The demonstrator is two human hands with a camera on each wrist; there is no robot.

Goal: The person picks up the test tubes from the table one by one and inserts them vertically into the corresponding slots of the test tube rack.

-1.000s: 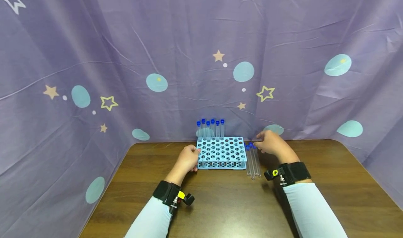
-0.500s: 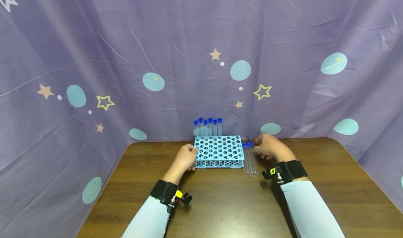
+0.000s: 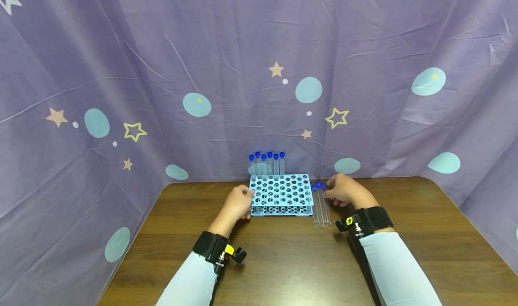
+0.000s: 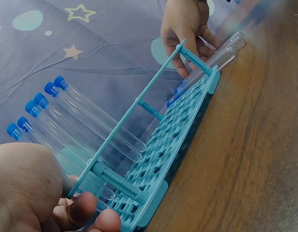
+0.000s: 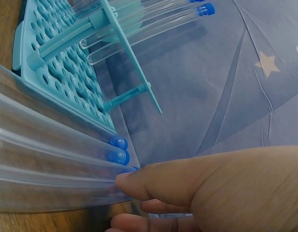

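Loose capped test tubes [image 3: 321, 205] lie on the table just right of the blue tube rack [image 3: 282, 193]; the right hand [image 3: 341, 190] pinches the outermost at its cap, fingertips [image 5: 127, 181] partly hidden. The left hand [image 3: 238, 201] grips the rack's left end.

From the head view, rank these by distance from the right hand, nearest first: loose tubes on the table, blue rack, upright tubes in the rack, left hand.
1. Loose tubes: at the right hand's fingers, right of the rack.
2. Blue rack: just left of the loose tubes.
3. Upright tubes: in the rack's far rows.
4. Left hand: at the rack's left end.
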